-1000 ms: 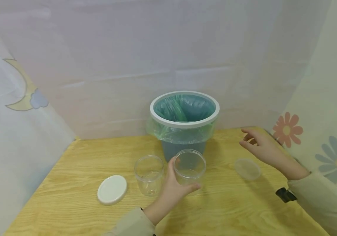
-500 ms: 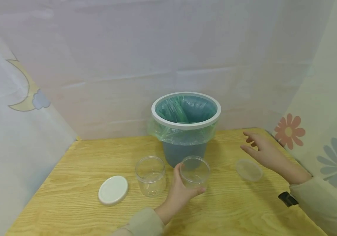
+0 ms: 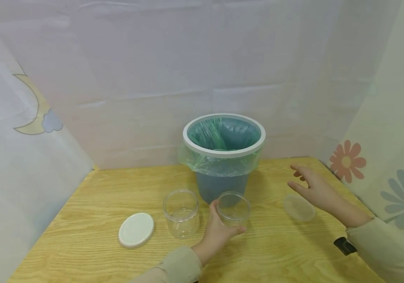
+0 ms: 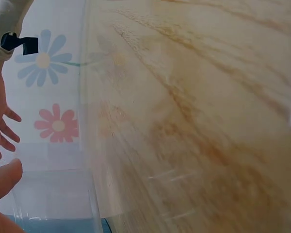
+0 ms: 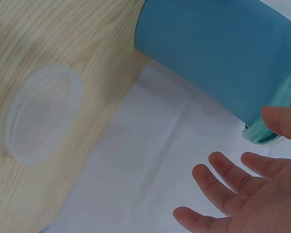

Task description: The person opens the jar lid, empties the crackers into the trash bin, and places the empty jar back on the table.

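Observation:
A clear, lidless plastic jar (image 3: 235, 216) stands upright in front of the bin. My left hand (image 3: 217, 236) grips its side, thumb toward me and fingers behind the far wall; part of the jar (image 4: 58, 194) also shows beside the thumb in the left wrist view. Over the right side of the table hovers my right hand (image 3: 313, 190), empty, its fingers spread and loosely bent. A translucent round lid (image 5: 41, 114) lies on the table near that hand. Left of the gripped jar is a second clear open jar (image 3: 181, 220), and further left a white round lid (image 3: 136, 230).
Behind the jars stands a blue waste bin (image 3: 219, 188) with a white rim and a green bag liner folded over its edge. The wood-grain table (image 3: 92, 204) meets a pale cloth backdrop (image 3: 145, 98) at the back and both sides.
My left hand has brought the jar slightly right and down, toward the tabletop. The right hand stays over the right side with its fingers a little more spread. The head view has shifted slightly.

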`<state>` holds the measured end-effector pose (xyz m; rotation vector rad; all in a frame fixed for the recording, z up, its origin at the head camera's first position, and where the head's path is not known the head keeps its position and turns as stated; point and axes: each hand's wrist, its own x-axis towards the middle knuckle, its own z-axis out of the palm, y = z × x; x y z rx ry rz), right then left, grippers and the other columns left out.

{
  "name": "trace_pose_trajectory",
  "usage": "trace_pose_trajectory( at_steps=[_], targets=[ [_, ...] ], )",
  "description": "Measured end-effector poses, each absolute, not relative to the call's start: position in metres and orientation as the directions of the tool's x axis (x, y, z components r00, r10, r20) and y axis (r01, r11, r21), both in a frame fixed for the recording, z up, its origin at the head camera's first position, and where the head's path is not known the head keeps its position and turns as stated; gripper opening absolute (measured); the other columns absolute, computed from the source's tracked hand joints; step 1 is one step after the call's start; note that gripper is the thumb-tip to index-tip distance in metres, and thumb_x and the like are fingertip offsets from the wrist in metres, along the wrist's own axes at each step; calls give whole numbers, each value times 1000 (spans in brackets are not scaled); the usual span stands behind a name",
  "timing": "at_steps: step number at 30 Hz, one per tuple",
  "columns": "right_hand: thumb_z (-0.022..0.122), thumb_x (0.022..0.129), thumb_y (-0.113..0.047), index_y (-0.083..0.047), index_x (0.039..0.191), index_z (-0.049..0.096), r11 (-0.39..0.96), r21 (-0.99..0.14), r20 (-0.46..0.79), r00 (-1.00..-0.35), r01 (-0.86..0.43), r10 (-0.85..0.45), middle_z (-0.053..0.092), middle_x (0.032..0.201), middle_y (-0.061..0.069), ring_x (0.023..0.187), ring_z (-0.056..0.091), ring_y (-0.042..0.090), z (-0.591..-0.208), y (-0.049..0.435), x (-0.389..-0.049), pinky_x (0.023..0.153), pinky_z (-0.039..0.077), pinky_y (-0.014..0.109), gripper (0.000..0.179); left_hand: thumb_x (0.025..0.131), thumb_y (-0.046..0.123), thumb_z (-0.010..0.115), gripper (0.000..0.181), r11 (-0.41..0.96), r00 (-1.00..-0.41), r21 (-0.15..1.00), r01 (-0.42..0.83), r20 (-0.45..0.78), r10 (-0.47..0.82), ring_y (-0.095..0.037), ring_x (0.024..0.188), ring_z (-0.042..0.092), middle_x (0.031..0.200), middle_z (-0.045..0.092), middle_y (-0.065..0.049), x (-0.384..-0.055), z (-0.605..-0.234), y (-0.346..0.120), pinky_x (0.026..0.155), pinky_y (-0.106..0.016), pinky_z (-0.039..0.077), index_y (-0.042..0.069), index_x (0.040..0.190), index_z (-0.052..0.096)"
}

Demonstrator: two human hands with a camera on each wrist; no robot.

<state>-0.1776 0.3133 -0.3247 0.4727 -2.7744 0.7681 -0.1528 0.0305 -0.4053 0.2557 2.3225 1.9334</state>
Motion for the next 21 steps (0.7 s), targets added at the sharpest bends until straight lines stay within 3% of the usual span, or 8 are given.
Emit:
trace_pose_trajectory(
  at_steps=[11, 17, 21],
  targets=[
    [57, 99, -15, 16, 140, 34, 807, -468, 288, -925, -360, -247, 48, 123, 38, 108, 47, 56, -326, 310, -182, 82, 44, 65, 55, 71, 5, 86, 104, 169, -977, 985, 18, -18, 212, -55, 127, 36, 144, 32, -35, -158, -414, 36, 101, -67, 32, -3, 147, 15],
    [58, 99, -17, 15, 140, 34, 811, -467, 277, -929, -353, -244, 47, 125, 38, 108, 48, 56, -327, 309, -184, 83, 44, 64, 57, 71, 1, 84, 106, 107, -963, 991, -77, -102, 248, -53, 130, 32, 146, 31, -28, -162, -415, 34, 102, -69, 26, 1, 149, 14],
    [56, 100, -20, 15, 141, 32, 811, -480, 255, -938, -334, -235, 45, 128, 39, 110, 46, 57, -329, 310, -183, 84, 43, 65, 59, 69, -7, 80, 110, 106, -958, 990, -97, -122, 260, -53, 134, 24, 150, 23, -31, -165, -413, 32, 106, -67, 20, -4, 151, 6]
  ],
)
